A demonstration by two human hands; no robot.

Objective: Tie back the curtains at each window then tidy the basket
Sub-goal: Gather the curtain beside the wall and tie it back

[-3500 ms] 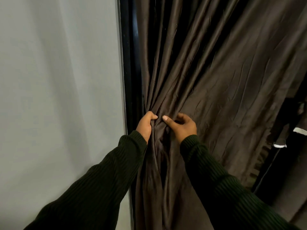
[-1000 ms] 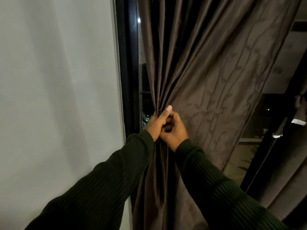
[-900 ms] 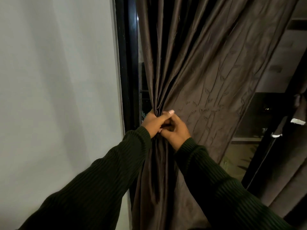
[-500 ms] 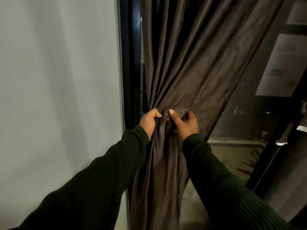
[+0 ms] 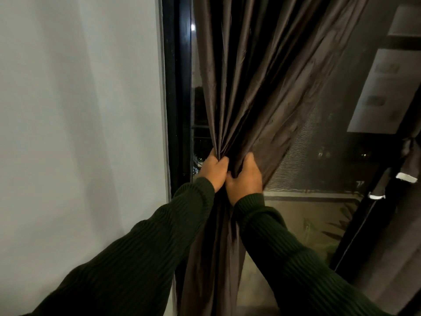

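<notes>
A dark brown curtain hangs at the left side of a window, gathered into a narrow bunch at waist height. My left hand grips the bunch from the left, fingers curled round the folds. My right hand grips the same bunch from the right, thumb up against the cloth. The two hands touch each other. Below them the curtain falls in a tight column. No tie-back or basket is in view.
A white wall fills the left. The black window frame stands beside the curtain. Dark window glass with a mesh screen is uncovered on the right. A second curtain, tied with a band, hangs at the far right.
The curtain has been gathered further to the left, uncovering more glass. My hands, apart half a second ago, have closed together round the bunched cloth.
</notes>
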